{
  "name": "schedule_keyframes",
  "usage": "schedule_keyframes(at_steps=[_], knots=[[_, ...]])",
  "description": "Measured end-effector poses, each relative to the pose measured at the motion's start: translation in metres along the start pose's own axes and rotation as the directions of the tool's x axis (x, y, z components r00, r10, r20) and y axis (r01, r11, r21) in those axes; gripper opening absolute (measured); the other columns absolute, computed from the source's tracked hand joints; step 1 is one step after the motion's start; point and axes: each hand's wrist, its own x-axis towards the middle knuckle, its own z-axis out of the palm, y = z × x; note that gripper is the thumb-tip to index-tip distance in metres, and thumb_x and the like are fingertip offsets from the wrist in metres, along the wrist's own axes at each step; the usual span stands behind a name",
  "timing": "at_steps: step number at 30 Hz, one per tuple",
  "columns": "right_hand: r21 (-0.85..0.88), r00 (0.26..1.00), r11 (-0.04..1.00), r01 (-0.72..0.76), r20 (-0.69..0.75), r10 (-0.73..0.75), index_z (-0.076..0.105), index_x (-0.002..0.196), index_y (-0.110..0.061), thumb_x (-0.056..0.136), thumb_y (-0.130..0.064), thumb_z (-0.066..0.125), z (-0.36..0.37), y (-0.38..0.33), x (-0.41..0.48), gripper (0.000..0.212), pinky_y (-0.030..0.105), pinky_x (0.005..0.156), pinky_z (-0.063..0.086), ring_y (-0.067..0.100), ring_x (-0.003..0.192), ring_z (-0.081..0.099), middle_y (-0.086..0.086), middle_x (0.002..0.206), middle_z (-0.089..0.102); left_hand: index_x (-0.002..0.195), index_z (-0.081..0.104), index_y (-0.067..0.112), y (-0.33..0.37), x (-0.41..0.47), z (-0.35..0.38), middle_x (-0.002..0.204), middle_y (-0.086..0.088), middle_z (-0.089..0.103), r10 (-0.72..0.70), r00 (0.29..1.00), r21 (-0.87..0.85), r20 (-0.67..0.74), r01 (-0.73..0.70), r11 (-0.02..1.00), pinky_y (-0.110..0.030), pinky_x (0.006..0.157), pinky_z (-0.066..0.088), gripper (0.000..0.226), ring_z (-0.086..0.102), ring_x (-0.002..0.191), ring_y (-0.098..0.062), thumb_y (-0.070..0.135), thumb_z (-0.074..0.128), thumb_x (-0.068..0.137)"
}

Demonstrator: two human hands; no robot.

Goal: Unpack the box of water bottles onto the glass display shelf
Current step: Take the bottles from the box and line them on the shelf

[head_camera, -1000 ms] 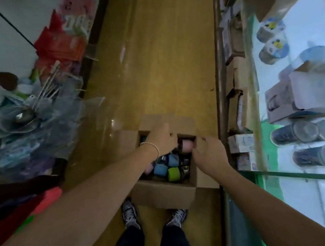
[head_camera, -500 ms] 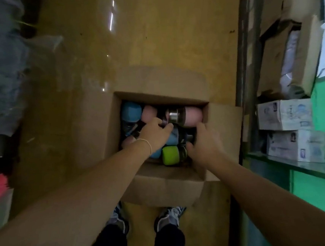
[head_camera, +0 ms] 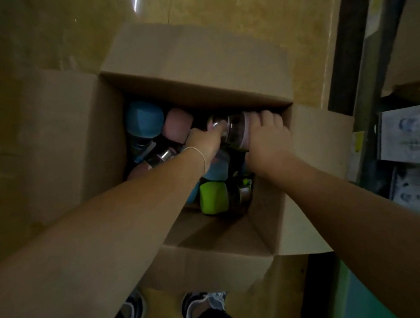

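Observation:
An open cardboard box (head_camera: 196, 85) stands on the floor with its flaps spread. Inside lie several water bottles: blue (head_camera: 143, 120), pink (head_camera: 176, 126), green (head_camera: 212, 197). Both my hands reach into the far right corner of the box. My left hand (head_camera: 203, 144) grips the metal-collared neck end of a pink bottle with a clear body (head_camera: 235, 130) lying on its side. My right hand (head_camera: 266, 138) curls over the same bottle's pink end, fingers against the box wall.
The box sits on a yellow-brown floor (head_camera: 215, 9). At right a dark metal shelf post (head_camera: 351, 42) rises beside white printed cartons (head_camera: 411, 134). A green panel (head_camera: 358, 298) shows at lower right. My shoes (head_camera: 202, 305) stand just behind the box.
The view has dropped much closer to the box. Both hands moved from the middle of the bottle pile to the far right corner and took hold of the pink clear-bodied bottle.

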Motion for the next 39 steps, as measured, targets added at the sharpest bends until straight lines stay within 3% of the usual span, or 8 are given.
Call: schedule_keyframes(at_steps=[4, 7, 11, 18, 26, 32, 37, 39], knots=[[-0.064, 1.000, 0.998, -0.001, -0.021, 0.000, 0.033, 0.145, -0.008, 0.081, -0.020, 0.068, 0.009, -0.001, 0.020, 0.074, 0.041, 0.107, 0.032, 0.035, 0.127, 0.040, 0.016, 0.137, 0.041, 0.138, 0.043, 0.013, 0.003, 0.016, 0.014, 0.123, -0.009, 0.062, -0.047, 0.998, -0.129, 0.053, 0.053, 0.990, -0.047, 0.073, 0.061, 0.106, 0.066, 0.100, -0.030, 0.067, 0.075, 0.052], [-0.113, 0.999, 0.994, -0.004, -0.048, -0.001, 0.039, 0.139, -0.008, 0.080, -0.019, 0.070, 0.016, -0.002, 0.025, 0.068, 0.042, 0.106, 0.032, 0.036, 0.125, 0.040, 0.016, 0.135, 0.039, 0.135, 0.046, 0.014, 0.003, 0.017, 0.018, 0.120, -0.010, 0.063, -0.073, 0.988, -0.199, 0.133, 0.099, 0.975, -0.049, 0.082, 0.058, 0.078, 0.065, 0.100, -0.030, 0.053, 0.075, 0.074], [-0.121, 0.999, 0.992, -0.014, -0.054, 0.007, 0.045, 0.133, -0.008, 0.074, -0.030, 0.078, 0.020, -0.003, 0.026, 0.072, 0.042, 0.104, 0.032, 0.036, 0.123, 0.038, 0.017, 0.134, 0.038, 0.122, 0.055, 0.013, 0.000, 0.017, 0.018, 0.108, -0.010, 0.069, -0.073, 0.985, -0.285, 0.155, 0.115, 0.951, -0.041, 0.077, 0.058, 0.044, 0.067, 0.089, -0.027, 0.034, 0.071, 0.087], [0.193, 0.997, 0.980, -0.041, -0.056, 0.053, 0.043, 0.129, -0.007, 0.068, -0.035, 0.079, 0.015, -0.007, -0.009, 0.076, 0.042, 0.102, 0.037, 0.035, 0.122, 0.045, 0.014, 0.129, 0.046, 0.124, 0.053, 0.009, 0.005, -0.023, 0.001, 0.115, -0.011, 0.066, 0.035, 0.999, -0.239, 0.035, -0.026, 0.971, -0.045, 0.078, 0.060, 0.058, 0.069, 0.094, -0.024, 0.024, 0.082, 0.077], [0.465, 0.983, 0.879, -0.105, -0.083, 0.162, 0.050, 0.120, -0.007, 0.053, -0.039, 0.081, -0.035, -0.034, -0.101, 0.081, 0.047, 0.098, 0.043, 0.035, 0.111, 0.050, 0.012, 0.116, 0.052, 0.100, 0.061, 0.023, 0.025, -0.128, -0.043, 0.105, -0.006, 0.068, 0.129, 0.991, -0.038, -0.017, -0.130, 0.991, -0.045, 0.078, 0.061, 0.049, 0.069, 0.093, -0.025, 0.029, 0.092, 0.062], [0.583, 0.974, 0.803, -0.126, -0.082, 0.212, 0.046, 0.128, -0.014, 0.054, -0.046, 0.082, -0.118, -0.054, -0.167, 0.088, 0.042, 0.102, 0.043, 0.026, 0.119, 0.046, 0.004, 0.122, 0.050, 0.100, 0.058, 0.020, 0.071, -0.233, -0.076, 0.098, -0.001, 0.066, 0.250, 0.968, 0.077, -0.004, -0.249, 0.965, -0.041, 0.082, 0.060, 0.054, 0.067, 0.093, -0.018, 0.034, 0.092, 0.061], [0.653, 0.948, 0.746, -0.129, -0.139, 0.286, 0.046, 0.129, -0.014, 0.055, -0.045, 0.086, -0.210, -0.069, -0.233, 0.089, 0.042, 0.101, 0.045, 0.022, 0.118, 0.047, 0.002, 0.120, 0.050, 0.098, 0.057, 0.025, 0.121, -0.335, -0.099, 0.102, -0.001, 0.068, 0.302, 0.950, 0.107, 0.080, -0.309, 0.945, -0.045, 0.079, 0.060, 0.084, 0.069, 0.094, -0.021, 0.060, 0.090, 0.029], [0.694, 0.935, 0.708, -0.133, -0.150, 0.322, 0.046, 0.128, -0.015, 0.054, -0.045, 0.087, -0.242, -0.077, -0.259, 0.090, 0.045, 0.099, 0.047, 0.023, 0.117, 0.049, 0.001, 0.119, 0.050, 0.098, 0.058, 0.027, 0.140, -0.374, -0.111, 0.102, -0.001, 0.068, 0.328, 0.936, 0.127, 0.124, -0.343, 0.931, -0.045, 0.079, 0.060, 0.083, 0.069, 0.093, -0.022, 0.060, 0.092, 0.030]])
